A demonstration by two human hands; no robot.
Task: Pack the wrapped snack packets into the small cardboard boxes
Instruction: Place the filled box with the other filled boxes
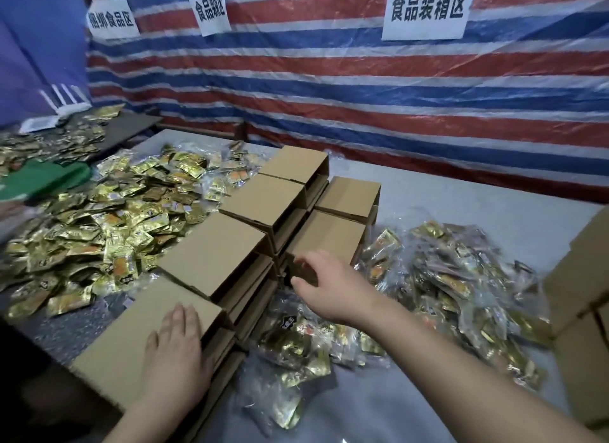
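Head view: my left hand (pixel 176 347) lies flat, fingers straight, on the nearest box (pixel 138 337) of a stacked row. My right hand (pixel 324 286) reaches ahead, fingers loosely curled at the open end of a box (pixel 324 233); whether they grip it, I cannot tell. Bagged packets (pixel 461 277) lie right of that hand; loose packets (pixel 99 218) are heaped left of the row.
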